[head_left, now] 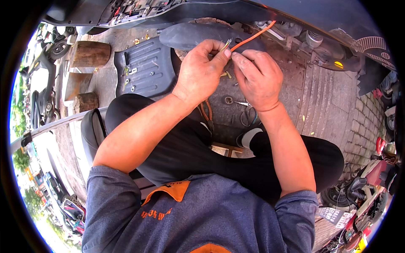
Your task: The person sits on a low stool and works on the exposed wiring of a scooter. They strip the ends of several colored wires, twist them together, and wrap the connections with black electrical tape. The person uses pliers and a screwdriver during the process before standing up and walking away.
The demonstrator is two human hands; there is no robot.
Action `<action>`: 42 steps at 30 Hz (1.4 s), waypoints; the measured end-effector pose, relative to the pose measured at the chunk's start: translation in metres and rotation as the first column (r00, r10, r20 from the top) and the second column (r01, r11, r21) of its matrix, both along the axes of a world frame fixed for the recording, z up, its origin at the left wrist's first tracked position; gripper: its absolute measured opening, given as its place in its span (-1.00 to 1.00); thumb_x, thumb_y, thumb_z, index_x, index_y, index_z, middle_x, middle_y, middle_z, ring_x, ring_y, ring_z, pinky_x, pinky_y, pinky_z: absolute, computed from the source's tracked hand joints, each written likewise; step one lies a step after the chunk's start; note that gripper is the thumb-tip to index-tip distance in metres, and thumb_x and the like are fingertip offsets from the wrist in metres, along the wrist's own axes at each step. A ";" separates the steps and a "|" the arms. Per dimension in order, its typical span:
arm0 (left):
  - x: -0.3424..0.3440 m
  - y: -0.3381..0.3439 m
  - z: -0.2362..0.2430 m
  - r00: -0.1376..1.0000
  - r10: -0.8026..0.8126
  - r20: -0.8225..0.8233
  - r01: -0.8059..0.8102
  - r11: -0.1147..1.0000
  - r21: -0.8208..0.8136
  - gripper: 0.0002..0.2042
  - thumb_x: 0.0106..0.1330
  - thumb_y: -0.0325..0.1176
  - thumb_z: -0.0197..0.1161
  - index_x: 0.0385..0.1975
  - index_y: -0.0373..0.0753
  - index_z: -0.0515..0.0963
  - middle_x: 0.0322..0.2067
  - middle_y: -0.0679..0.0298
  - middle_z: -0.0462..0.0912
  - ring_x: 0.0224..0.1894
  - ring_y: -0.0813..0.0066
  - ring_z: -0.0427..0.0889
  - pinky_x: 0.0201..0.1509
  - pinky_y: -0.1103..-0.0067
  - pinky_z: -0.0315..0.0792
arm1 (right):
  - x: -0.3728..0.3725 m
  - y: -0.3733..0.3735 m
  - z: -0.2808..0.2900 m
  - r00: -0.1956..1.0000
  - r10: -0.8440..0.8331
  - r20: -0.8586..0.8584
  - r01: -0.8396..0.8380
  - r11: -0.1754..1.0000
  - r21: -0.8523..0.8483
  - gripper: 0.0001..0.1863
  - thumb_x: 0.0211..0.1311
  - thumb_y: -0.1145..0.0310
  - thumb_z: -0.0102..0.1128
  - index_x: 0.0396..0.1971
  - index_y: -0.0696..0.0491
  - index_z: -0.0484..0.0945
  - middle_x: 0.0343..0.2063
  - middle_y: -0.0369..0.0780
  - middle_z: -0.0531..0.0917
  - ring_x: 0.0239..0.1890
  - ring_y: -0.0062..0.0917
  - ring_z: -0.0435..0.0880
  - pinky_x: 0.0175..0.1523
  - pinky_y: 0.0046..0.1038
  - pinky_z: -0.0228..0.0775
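An orange cable [255, 36] runs down from the dark vehicle body [312, 21] to my two hands. Thumb and fingers of my left hand [198, 74] are closed at its end, where several thin wire strands [228, 44] stick up past the fingertips. Just to the right, my right hand [261, 80] pinches the orange sheath, its fingertips nearly touching the left thumb. Below the hands, scissors [247, 115] lie on the ground beside a small tape roll [228, 100]. Orange-handled pliers [206, 111] rest by my left leg.
A ribbed dark plastic panel [145, 69] with small metal parts on it lies at the left. Beyond it stand wooden blocks [90, 54]. A black saddle-shaped piece [190, 34] sits behind my hands. Motor scooters [48, 90] are parked at far left; vehicle parts [337, 196] crowd the lower right.
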State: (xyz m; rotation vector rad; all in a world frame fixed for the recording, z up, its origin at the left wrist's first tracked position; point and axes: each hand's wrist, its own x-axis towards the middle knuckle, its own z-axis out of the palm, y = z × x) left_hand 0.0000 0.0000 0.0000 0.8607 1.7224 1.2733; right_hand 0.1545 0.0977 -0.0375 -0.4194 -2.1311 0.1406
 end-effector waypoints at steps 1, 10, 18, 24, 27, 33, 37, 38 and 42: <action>-0.002 0.000 -0.005 1.000 0.001 -0.028 0.000 1.000 0.023 -0.79 0.62 -0.30 0.34 0.01 -0.33 0.67 -0.35 0.43 0.66 -0.32 0.71 0.55 -0.19 0.68 0.49 | -0.002 -0.001 0.001 1.000 -0.001 -0.006 0.001 1.000 -0.005 -0.66 -0.02 0.47 0.60 -0.18 -0.08 0.77 -0.24 -0.35 0.71 -0.28 -0.40 0.75 -0.26 -0.35 0.60; -0.008 0.000 -0.007 0.990 -0.030 -0.138 0.031 1.000 0.000 -0.78 0.63 -0.31 0.33 -0.02 -0.38 0.68 -0.34 0.44 0.67 -0.27 0.77 0.55 -0.17 0.67 0.51 | -0.011 0.001 -0.004 0.998 -0.027 -0.063 0.023 0.998 -0.064 -0.76 0.13 0.46 0.57 -0.22 -0.04 0.72 -0.25 -0.34 0.72 -0.30 -0.39 0.76 -0.26 -0.37 0.60; -0.007 -0.001 -0.006 0.997 -0.041 -0.071 0.041 0.999 -0.002 -0.78 0.64 -0.28 0.31 -0.05 -0.35 0.69 -0.33 0.42 0.67 -0.30 0.74 0.52 -0.20 0.68 0.45 | -0.010 -0.004 -0.004 0.999 -0.028 0.015 0.030 0.986 -0.162 -0.75 0.17 0.49 0.54 -0.20 -0.02 0.64 -0.28 -0.30 0.71 -0.34 -0.34 0.76 -0.26 -0.35 0.60; -0.007 -0.004 0.004 0.999 -0.047 0.013 0.048 0.995 -0.083 -0.75 0.62 -0.17 0.31 -0.13 -0.27 0.69 -0.44 0.49 0.52 -0.44 0.76 0.40 -0.39 0.69 0.30 | -0.009 -0.005 -0.007 1.000 -0.023 0.000 0.023 0.988 -0.152 -0.73 0.15 0.51 0.53 -0.21 -0.02 0.61 -0.30 -0.29 0.70 -0.38 -0.34 0.75 -0.29 -0.35 0.60; -0.007 -0.005 0.005 0.998 -0.039 0.054 0.045 0.993 -0.106 -0.75 0.59 -0.16 0.32 -0.17 -0.24 0.69 -0.47 0.50 0.48 -0.50 0.75 0.36 -0.46 0.68 0.25 | -0.009 -0.006 -0.005 0.999 -0.033 0.017 0.035 0.989 -0.146 -0.73 0.13 0.50 0.53 -0.23 -0.01 0.59 -0.32 -0.28 0.69 -0.39 -0.34 0.75 -0.30 -0.35 0.60; -0.006 -0.009 0.002 0.993 -0.025 0.114 0.036 0.994 -0.101 -0.77 0.57 -0.20 0.34 -0.12 -0.24 0.75 -0.40 0.46 0.61 -0.46 0.75 0.40 -0.41 0.69 0.29 | -0.012 -0.024 0.002 0.995 -0.089 0.046 0.100 0.860 -0.500 -0.82 0.23 0.46 0.45 -0.28 0.02 0.57 -0.43 -0.25 0.66 -0.43 -0.41 0.74 -0.31 -0.38 0.56; -0.001 -0.012 -0.004 0.982 0.011 0.187 0.002 0.997 -0.071 -0.76 0.56 -0.24 0.35 0.00 -0.25 0.77 -0.28 0.41 0.74 -0.37 0.76 0.47 -0.33 0.70 0.34 | -0.013 -0.031 0.006 0.982 -0.113 -0.151 -0.142 0.082 -0.986 -0.91 0.43 0.38 0.30 -0.31 0.02 0.59 -0.49 -0.34 0.62 -0.48 -0.56 0.63 -0.36 -0.44 0.44; 0.000 -0.013 -0.006 0.979 0.012 0.202 0.001 0.998 -0.064 -0.76 0.56 -0.25 0.35 0.02 -0.25 0.78 -0.25 0.39 0.77 -0.35 0.76 0.48 -0.31 0.70 0.35 | -0.011 -0.029 0.007 0.964 -0.154 -0.218 -0.250 -0.227 -0.941 -0.88 0.47 0.36 0.26 -0.31 0.02 0.59 -0.50 -0.37 0.61 -0.49 -0.60 0.59 -0.37 -0.46 0.41; 0.001 -0.013 -0.010 0.981 -0.006 0.193 0.010 1.000 -0.021 -0.77 0.55 -0.28 0.35 0.01 -0.27 0.77 -0.26 0.41 0.76 -0.34 0.77 0.49 -0.30 0.70 0.35 | 0.005 -0.010 0.008 0.902 -0.237 -0.360 -0.413 -0.713 -0.566 -0.91 0.47 0.33 0.30 -0.19 0.01 0.68 -0.44 -0.43 0.60 -0.46 -0.71 0.50 -0.35 -0.58 0.29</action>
